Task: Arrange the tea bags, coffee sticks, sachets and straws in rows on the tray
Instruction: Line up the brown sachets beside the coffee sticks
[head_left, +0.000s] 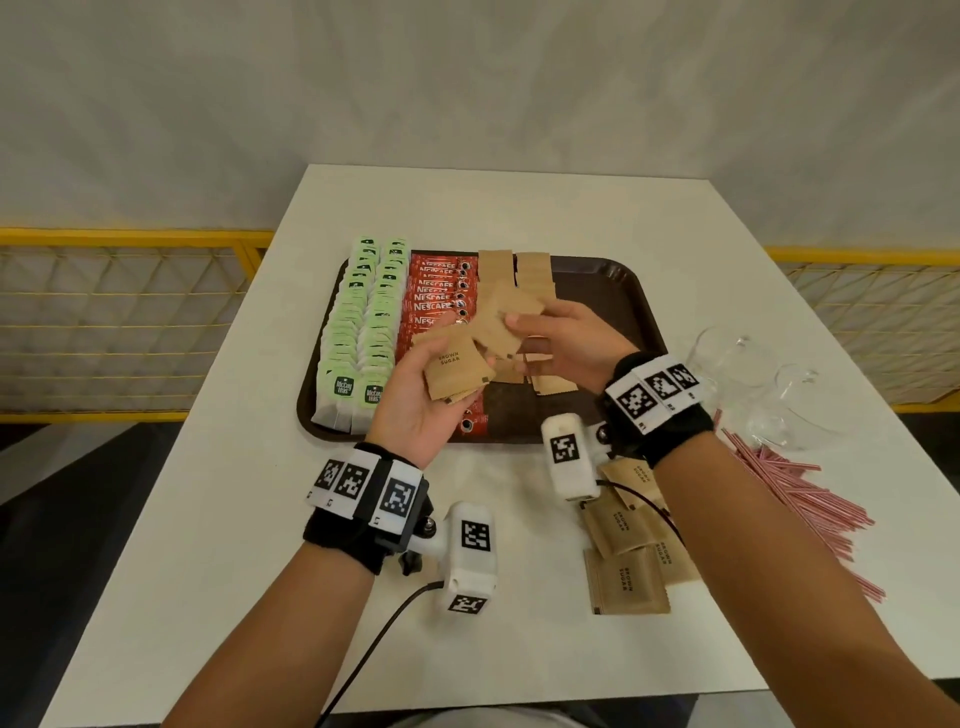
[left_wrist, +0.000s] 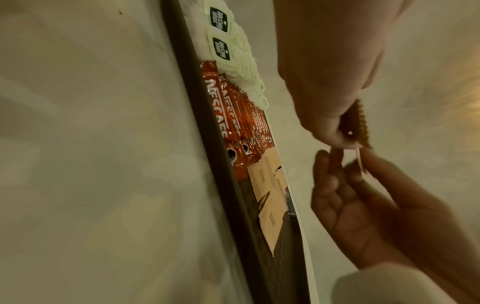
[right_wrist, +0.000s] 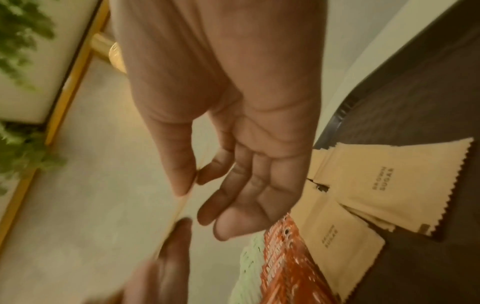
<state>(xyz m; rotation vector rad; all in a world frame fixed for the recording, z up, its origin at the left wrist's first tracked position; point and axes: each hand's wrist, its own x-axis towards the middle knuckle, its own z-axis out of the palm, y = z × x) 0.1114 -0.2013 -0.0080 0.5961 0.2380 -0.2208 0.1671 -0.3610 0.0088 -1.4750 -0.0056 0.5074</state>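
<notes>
A brown tray (head_left: 631, 291) is set on a white table (head_left: 249, 519). On its left side two rows of green-and-white tea bags (head_left: 358, 332) are laid overlapping, and beside them a row of red coffee sticks (head_left: 434, 296). Next come brown sugar sachets (head_left: 532, 270) of plain kraft paper with serrated ends, printed "BROWN SUGAR"; the right part of the tray is bare. More loose sachets (head_left: 626, 566) lie on the table near the front edge, and a heap of red-and-white straws (head_left: 800, 493) lies to the right, beside clear glass cups (head_left: 779, 395).

The left hand (head_left: 421, 410) is held palm-up over the tray's near edge, fingers curled round a small stack of sachets (head_left: 457, 371). The right hand (head_left: 566, 338) is raised above the tray, thumb and forefinger pinching a single sachet (head_left: 501, 312). The two hands are close together, almost touching.
</notes>
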